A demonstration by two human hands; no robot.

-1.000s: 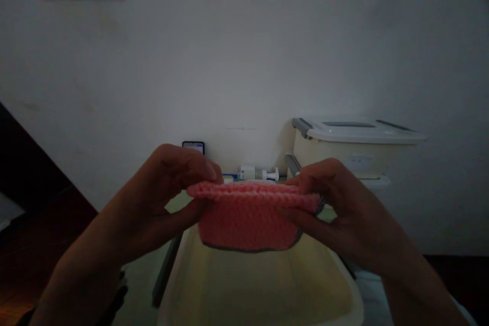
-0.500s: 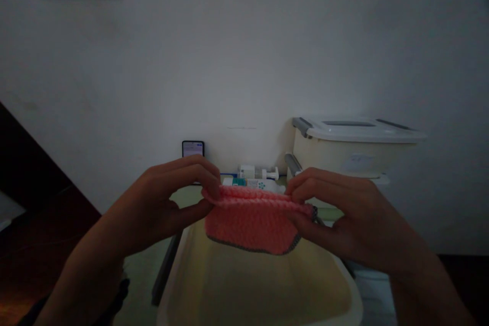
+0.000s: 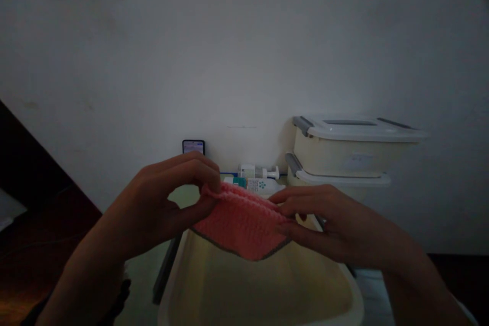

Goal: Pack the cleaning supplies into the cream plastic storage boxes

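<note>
A pink cloth (image 3: 240,226) with a dark stitched edge hangs folded between my two hands. My left hand (image 3: 175,191) pinches its upper left corner between thumb and fingers. At the cloth's right end, my right hand (image 3: 321,219) grips it with thumb below and fingers above, and sits lower than the left. Beneath the cloth is a pale basin (image 3: 263,290), its far rim partly hidden by the cloth and hands.
Beyond the basin lie a white bottle with a teal part (image 3: 263,185) and a pump bottle (image 3: 257,171). A phone (image 3: 193,146) leans on the wall. Stacked lidded storage boxes (image 3: 340,155) stand at the right.
My right hand has moved down and to the left, so the cloth's top edge now slopes down to the right. My left hand has barely moved and keeps its pinch.
</note>
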